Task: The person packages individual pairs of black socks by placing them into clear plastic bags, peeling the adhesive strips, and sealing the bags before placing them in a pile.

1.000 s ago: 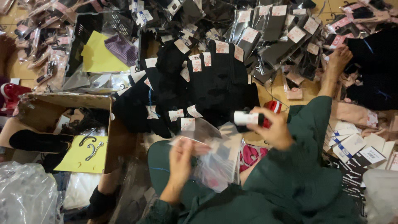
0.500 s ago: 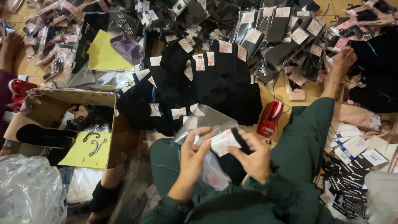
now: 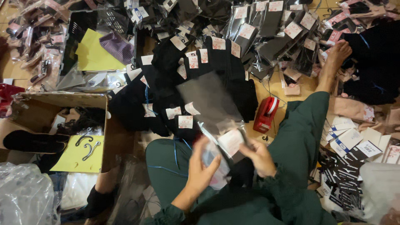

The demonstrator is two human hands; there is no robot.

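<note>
A cluttered floor is seen from above, over a lap clad in dark green trousers (image 3: 300,137). A clear plastic bag (image 3: 210,100) is held up in front of the body, its upper part raised and blurred over a heap of black socks (image 3: 196,87) with pale paper tags. The left hand (image 3: 200,166) is cupped against the bag's lower left side, fingers curled around it. The right hand (image 3: 260,156) is closed in a pinch on a folded black sock with a white tag (image 3: 231,141), which is set at the bag's lower edge; whether it is already inside cannot be told because of blur.

Just beyond the right hand, a red tape dispenser (image 3: 265,114) stands on the floor beside the green knee. A bare foot (image 3: 335,56) rests among bagged socks (image 3: 271,29) at upper right. A cardboard box (image 3: 62,121) at left contains a yellow sheet with metal hooks (image 3: 85,148). Loose printed cards (image 3: 354,146) lie at right.
</note>
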